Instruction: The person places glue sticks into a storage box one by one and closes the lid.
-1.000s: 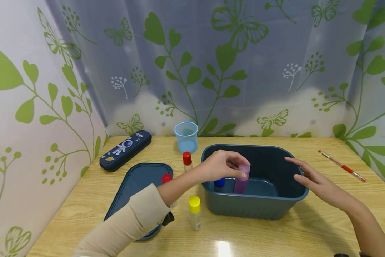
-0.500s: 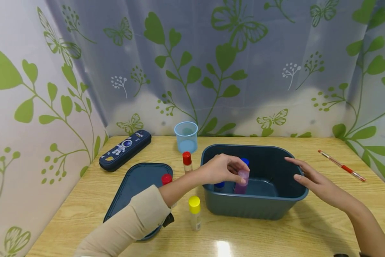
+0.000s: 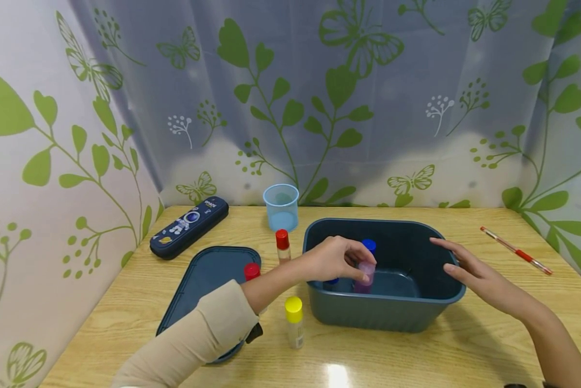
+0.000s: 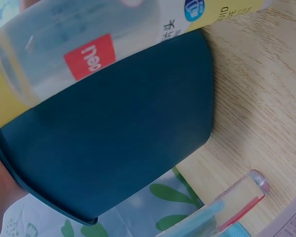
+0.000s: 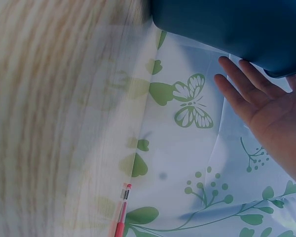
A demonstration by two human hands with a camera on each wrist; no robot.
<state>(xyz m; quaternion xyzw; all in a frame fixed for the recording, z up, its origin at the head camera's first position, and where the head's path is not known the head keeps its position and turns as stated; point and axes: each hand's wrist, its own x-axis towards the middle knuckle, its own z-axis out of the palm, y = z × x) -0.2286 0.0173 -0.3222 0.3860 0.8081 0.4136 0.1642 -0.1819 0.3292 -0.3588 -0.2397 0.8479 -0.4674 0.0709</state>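
Left hand (image 3: 336, 257) pinches the purple tube (image 3: 365, 272) inside the bin (image 3: 368, 313); right hand (image 3: 477, 277), fingers extended, grasps nothing at the bin's right end. Uneven release could topple the tube within the bin.

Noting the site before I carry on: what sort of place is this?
Probably a curtained-off desk corner: a wooden table, a leaf-and-butterfly curtain behind it, and a pencil case on the tabletop.
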